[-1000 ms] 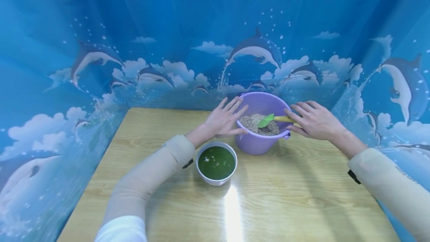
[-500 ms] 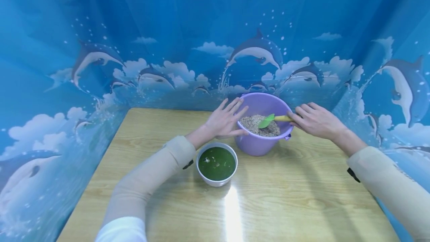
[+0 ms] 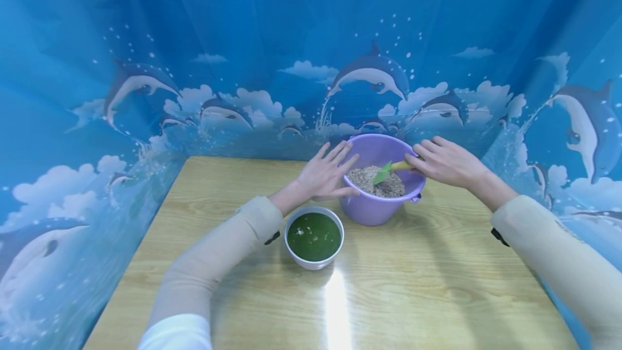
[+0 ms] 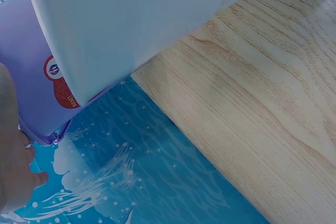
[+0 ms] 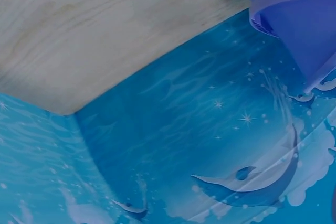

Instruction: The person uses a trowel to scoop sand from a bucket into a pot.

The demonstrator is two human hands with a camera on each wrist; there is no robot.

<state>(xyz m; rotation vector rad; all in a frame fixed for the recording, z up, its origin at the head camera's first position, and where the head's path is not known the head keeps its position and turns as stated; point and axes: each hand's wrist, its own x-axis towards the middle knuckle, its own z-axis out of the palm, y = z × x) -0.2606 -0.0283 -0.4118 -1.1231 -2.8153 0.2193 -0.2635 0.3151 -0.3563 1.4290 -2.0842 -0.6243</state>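
Note:
A purple bucket (image 3: pixel 367 212) stands near the far edge of the wooden table, with grainy sand-coloured material (image 3: pixel 366 177) inside. My left hand (image 3: pixel 324 173) rests against the bucket's left rim with its fingers spread. My right hand (image 3: pixel 444 162) grips the yellow handle of a toy shovel (image 3: pixel 383 173), whose green blade touches the grains. In front of the bucket sits a white bucket-like container (image 3: pixel 313 265) filled with dark green liquid, small pale bits floating on it. The left wrist view catches part of my left hand (image 4: pixel 16 166) beside the purple bucket. My right hand is out of the right wrist view.
The wooden table (image 3: pixel 427 285) reaches toward the front. Blue dolphin-printed sheeting (image 3: pixel 252 42) surrounds its back and sides. The far table edge lies just behind the purple bucket.
My right hand has closed its fingers round the shovel handle, then shifted left and slightly up, tilting the shovel more steeply. My left hand and both containers have stayed put.

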